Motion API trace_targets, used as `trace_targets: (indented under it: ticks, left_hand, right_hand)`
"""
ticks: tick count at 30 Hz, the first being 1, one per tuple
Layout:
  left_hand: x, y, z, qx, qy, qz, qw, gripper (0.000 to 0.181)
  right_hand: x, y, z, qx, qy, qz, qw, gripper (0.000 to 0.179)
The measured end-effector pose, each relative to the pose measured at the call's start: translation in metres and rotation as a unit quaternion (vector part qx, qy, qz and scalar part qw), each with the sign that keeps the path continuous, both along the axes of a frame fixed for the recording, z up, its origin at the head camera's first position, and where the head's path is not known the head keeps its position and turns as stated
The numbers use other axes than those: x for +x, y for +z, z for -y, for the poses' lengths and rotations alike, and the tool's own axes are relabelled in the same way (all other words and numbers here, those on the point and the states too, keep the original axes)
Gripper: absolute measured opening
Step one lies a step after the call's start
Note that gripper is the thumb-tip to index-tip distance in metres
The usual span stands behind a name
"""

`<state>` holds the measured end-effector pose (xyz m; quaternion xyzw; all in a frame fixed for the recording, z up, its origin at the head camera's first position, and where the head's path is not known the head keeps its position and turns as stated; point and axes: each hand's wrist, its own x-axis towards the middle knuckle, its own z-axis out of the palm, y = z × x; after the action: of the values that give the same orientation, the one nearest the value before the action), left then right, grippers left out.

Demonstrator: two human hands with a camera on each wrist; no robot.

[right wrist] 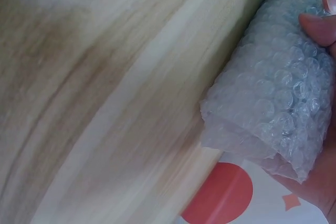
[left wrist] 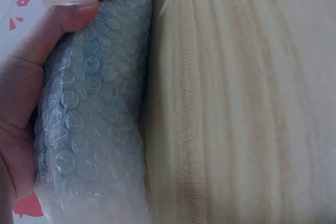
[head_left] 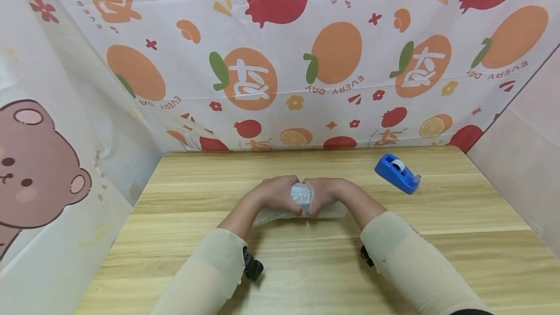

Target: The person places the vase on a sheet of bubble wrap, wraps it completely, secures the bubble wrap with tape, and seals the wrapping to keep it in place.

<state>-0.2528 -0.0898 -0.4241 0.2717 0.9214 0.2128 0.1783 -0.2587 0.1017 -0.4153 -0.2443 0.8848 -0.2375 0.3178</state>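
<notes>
Both hands grip a bundle of clear bubble wrap (head_left: 301, 195) over the middle of the table. In the head view my left hand (head_left: 280, 192) and right hand (head_left: 323, 193) meet around it, thumbs almost touching on the near side. The wrap's ends stick out below the wrists. Seen from the left wrist, the bubble wrap (left wrist: 100, 103) is rolled into a thick tube with a bluish tint inside, and the left thumb presses on it. The right wrist view shows the loose, folded end of the bubble wrap (right wrist: 262, 108), with right-hand fingers at its far side. What lies inside is hidden.
A blue tape dispenser (head_left: 398, 173) with a roll of tape stands at the right rear of the wooden table (head_left: 183, 237). A fruit-printed cloth (head_left: 293, 62) hangs behind the table's back edge, and a bear-printed cloth (head_left: 39, 169) hangs to the left.
</notes>
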Motion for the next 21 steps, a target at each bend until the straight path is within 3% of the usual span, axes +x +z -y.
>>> trace_targets:
  ticks: [9, 21]
  left_hand:
    - [-0.008, 0.001, -0.001, 0.005, 0.001, 0.011, 0.9999, 0.068]
    - [-0.017, 0.005, -0.004, -0.005, -0.002, 0.0, 1.0, 0.066]
  right_hand:
    - [-0.009, -0.001, -0.002, 0.004, 0.004, 0.003, 1.0, 0.061]
    - [-0.019, 0.0, -0.003, 0.003, -0.004, 0.004, 1.0, 0.059]
